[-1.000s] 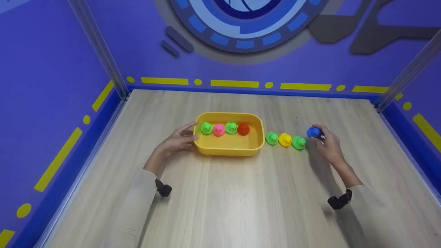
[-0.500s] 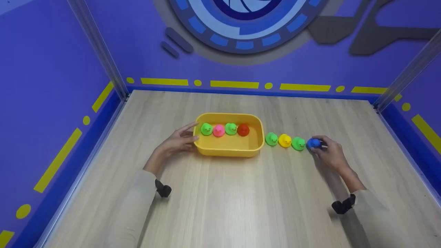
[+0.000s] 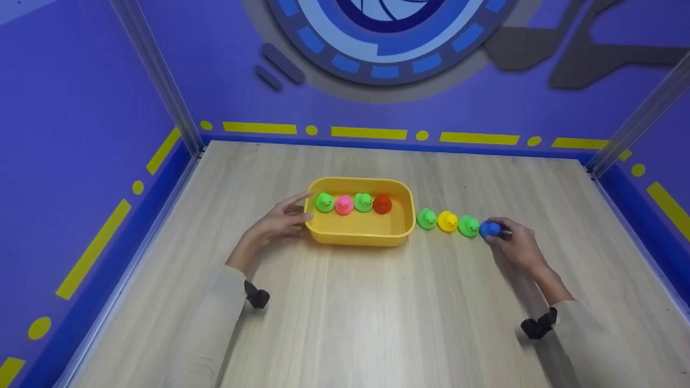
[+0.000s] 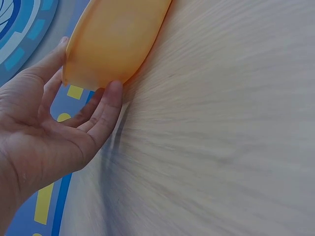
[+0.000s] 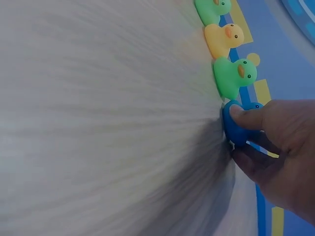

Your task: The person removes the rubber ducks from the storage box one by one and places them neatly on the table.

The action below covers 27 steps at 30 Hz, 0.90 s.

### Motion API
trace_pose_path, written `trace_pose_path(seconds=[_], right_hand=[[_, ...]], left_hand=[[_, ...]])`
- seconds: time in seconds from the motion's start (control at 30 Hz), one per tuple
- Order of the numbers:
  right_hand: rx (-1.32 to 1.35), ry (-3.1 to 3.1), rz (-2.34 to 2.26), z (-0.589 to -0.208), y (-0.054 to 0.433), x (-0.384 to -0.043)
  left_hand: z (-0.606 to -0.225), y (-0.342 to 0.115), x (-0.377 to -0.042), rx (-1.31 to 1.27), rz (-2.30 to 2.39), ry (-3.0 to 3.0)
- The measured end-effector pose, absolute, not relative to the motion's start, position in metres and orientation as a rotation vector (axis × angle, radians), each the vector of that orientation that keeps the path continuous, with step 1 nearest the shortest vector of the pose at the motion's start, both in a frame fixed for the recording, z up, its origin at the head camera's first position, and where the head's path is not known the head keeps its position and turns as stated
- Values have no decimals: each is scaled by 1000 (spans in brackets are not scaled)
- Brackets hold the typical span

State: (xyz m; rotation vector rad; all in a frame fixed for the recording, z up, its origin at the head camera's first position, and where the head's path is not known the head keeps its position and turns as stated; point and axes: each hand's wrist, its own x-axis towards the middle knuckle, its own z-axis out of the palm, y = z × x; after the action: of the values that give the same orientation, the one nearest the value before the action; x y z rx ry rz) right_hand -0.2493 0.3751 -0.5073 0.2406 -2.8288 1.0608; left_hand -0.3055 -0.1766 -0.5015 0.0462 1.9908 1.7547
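Note:
My right hand (image 3: 521,246) pinches a blue toy duck (image 3: 489,228) between thumb and fingers, low on the tabletop. The duck is at the right end of a row with a green duck (image 3: 468,226), a yellow duck (image 3: 447,221) and another green duck (image 3: 427,219). In the right wrist view the thumb lies across the blue duck (image 5: 232,125). My left hand (image 3: 274,223) touches the left end of a yellow plastic bin (image 3: 361,238) with fairly straight fingers. Inside the bin stand a green duck (image 3: 324,202), a pink duck (image 3: 344,205), another green duck (image 3: 363,202) and a red duck (image 3: 383,204).
The wooden tabletop (image 3: 345,312) is bordered by purple-blue panels (image 3: 372,108) with yellow dashes at the back and sides. Metal posts (image 3: 161,81) stand at the back corners. The row of ducks begins right beside the bin's right end.
My right hand has brought the blue duck toward me, from behind the row's line down to its right end beside the green duck. The left hand and the bin have stayed put.

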Motion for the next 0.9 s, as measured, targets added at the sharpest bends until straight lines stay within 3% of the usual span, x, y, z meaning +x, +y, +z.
trace_pose_path(seconds=[0.9], right_hand=[[249, -2808, 1119, -503, 377, -241]], left_hand=[[-501, -178, -304, 47, 1777, 1987]])
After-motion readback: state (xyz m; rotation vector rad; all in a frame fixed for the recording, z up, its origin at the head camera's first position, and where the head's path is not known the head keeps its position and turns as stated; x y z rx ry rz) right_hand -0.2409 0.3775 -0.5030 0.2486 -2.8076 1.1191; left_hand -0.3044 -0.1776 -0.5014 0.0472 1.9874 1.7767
